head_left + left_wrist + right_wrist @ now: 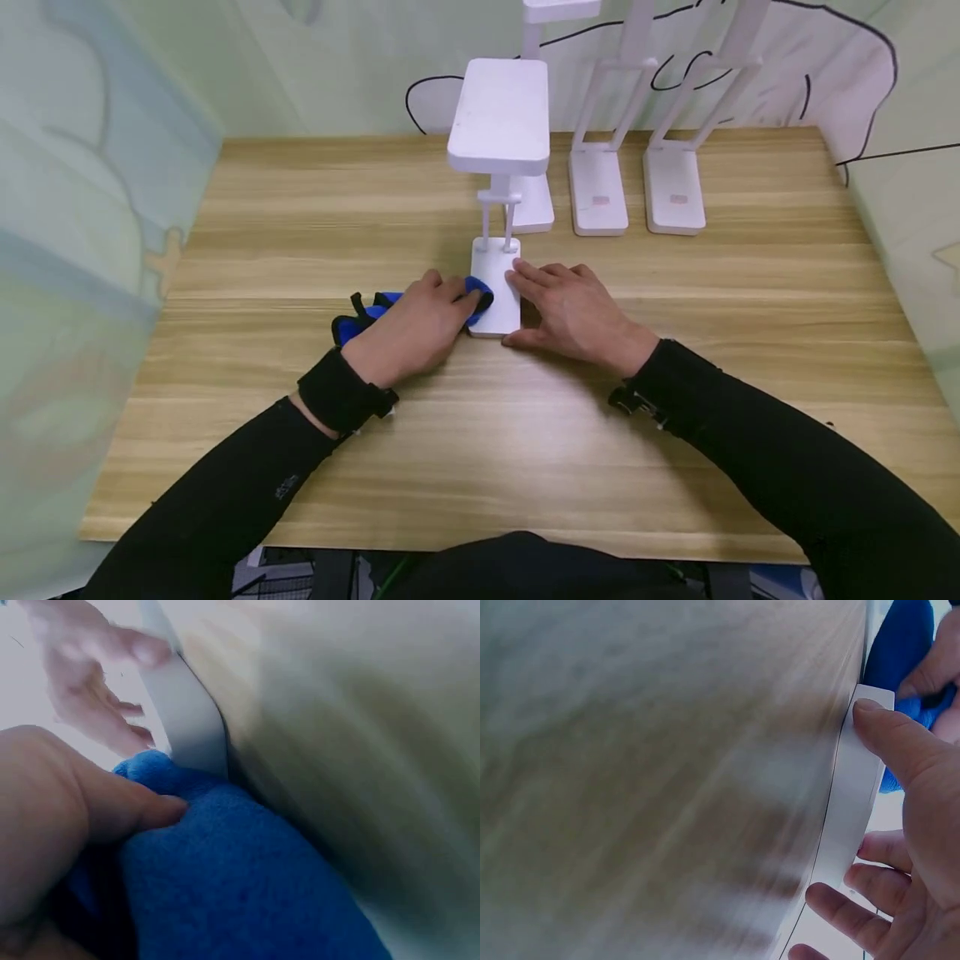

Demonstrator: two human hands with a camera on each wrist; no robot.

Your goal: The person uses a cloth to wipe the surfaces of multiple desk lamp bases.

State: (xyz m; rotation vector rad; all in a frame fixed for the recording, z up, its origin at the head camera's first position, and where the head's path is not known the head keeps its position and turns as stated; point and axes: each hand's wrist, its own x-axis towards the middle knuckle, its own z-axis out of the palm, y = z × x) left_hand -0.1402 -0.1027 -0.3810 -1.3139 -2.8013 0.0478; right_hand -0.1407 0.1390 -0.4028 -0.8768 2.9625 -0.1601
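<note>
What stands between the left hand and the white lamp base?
Only the blue cloth: the left hand holds it against the lamp base. The right hand rests directly on the base's other side.

A staged test booth: wooden table (pixel 525 467), pale printed backdrop (pixel 90 208).
</note>
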